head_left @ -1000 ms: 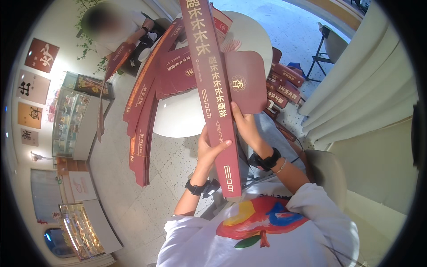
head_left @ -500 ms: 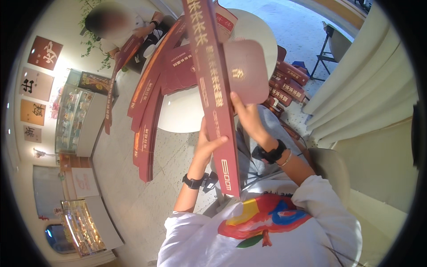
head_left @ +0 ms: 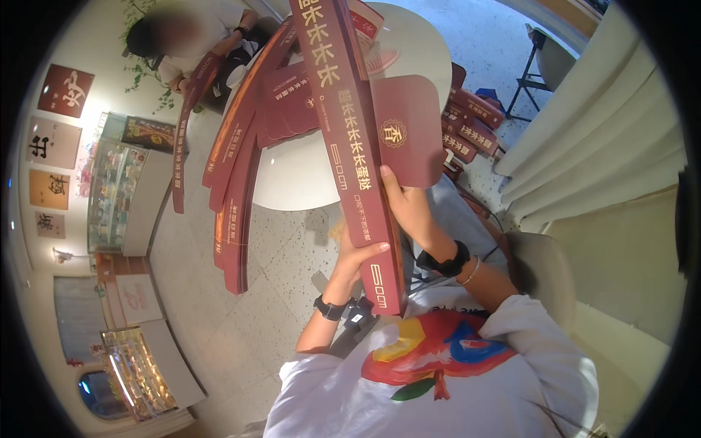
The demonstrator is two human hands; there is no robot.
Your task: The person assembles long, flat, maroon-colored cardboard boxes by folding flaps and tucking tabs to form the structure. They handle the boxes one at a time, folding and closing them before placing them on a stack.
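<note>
A long, narrow dark red cardboard box with pale gold print stands tilted in front of me, its far end running past the top edge of the view. My left hand wraps the lower part from the left, thumb across the printed face. On the other side my right hand grips the right edge, just below a rounded red flap that sticks out sideways. The fingers behind the cardboard are hidden.
A round white table carries stacked long red cardboard pieces that overhang its left side. Finished-looking red boxes lie piled at the right, by a curtain. Across the table sits another person holding a long red piece.
The box has turned slightly, so its narrow right side shows more. Its lower end has shifted right with my left hand. Both hands keep their grip.
</note>
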